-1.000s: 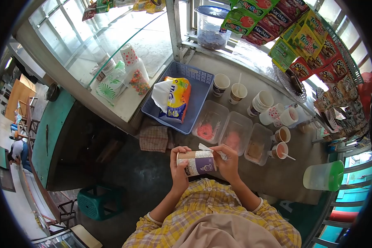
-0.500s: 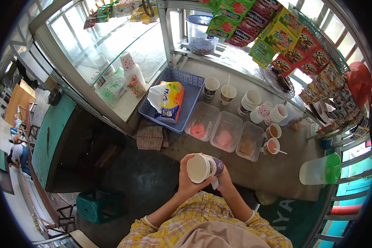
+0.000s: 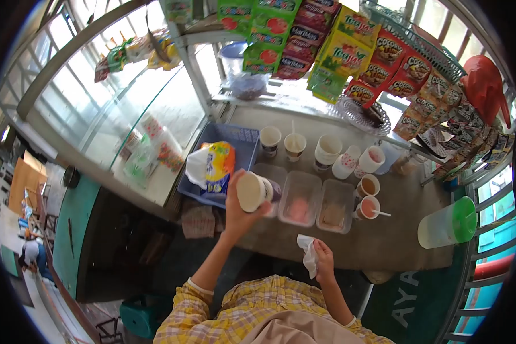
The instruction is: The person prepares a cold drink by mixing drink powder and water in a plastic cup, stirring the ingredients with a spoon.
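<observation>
My left hand (image 3: 235, 213) is wrapped round a paper cup (image 3: 250, 192), white inside with a dark printed side, tilted with its mouth toward me. The cup is over the near side of the blue basket (image 3: 245, 135) and partly hides a plastic tub behind it. In that basket lies an orange and yellow tissue pack (image 3: 219, 166) with a white tissue sticking out. My right hand (image 3: 325, 258) pinches a crumpled white tissue (image 3: 308, 256) near the counter's front edge.
Clear tubs (image 3: 300, 198) with pink and brown contents stand on the counter (image 3: 384, 241). Behind are several paper cups (image 3: 328, 150), some with drinks. A green-lidded pitcher (image 3: 446, 223) stands right. Drink sachets (image 3: 344, 49) hang above. A green stool (image 3: 140, 315) is at lower left.
My hands have moved apart. The left carried the cup forward and left toward the basket; the right let go of the cup and moved slightly right with the tissue. The view has shifted.
</observation>
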Tool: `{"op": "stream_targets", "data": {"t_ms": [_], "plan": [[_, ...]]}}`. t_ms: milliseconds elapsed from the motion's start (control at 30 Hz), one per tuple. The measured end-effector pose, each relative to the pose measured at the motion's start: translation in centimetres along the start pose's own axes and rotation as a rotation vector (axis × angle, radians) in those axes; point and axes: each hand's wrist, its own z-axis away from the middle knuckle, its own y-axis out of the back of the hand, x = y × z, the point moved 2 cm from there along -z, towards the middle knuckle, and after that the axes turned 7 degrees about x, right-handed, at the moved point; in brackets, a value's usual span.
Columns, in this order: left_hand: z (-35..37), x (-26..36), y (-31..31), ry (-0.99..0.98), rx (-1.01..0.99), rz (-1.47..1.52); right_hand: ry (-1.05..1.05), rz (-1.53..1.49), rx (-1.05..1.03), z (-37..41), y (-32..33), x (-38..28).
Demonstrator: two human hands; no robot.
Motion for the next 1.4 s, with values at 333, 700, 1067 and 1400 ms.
{"op": "stream_targets", "data": {"t_ms": [333, 700, 1067, 1400], "plan": [[-16.7, -12.8, -9.0, -0.094, -0.056, -0.127, 0.246, 0.125, 0.099, -7.8, -6.2, -9.3], [-15.3, -15.5, -11.5, -0.043, -0.439, -0.661, 0.501, 0.467, 0.187, -10.7, -8.2, -12.7], [-9.4, -7.1, -15.7, -0.484, -0.552, -0.467, 1.055, 1.136, 0.257, -16.8, -9.0, -17.9], [-4.9, -6.3, -18.7, -0.497, -0.564, -0.418, 1.050, 0.949, 0.219, -16.5, -9.0, -17.7]]}}
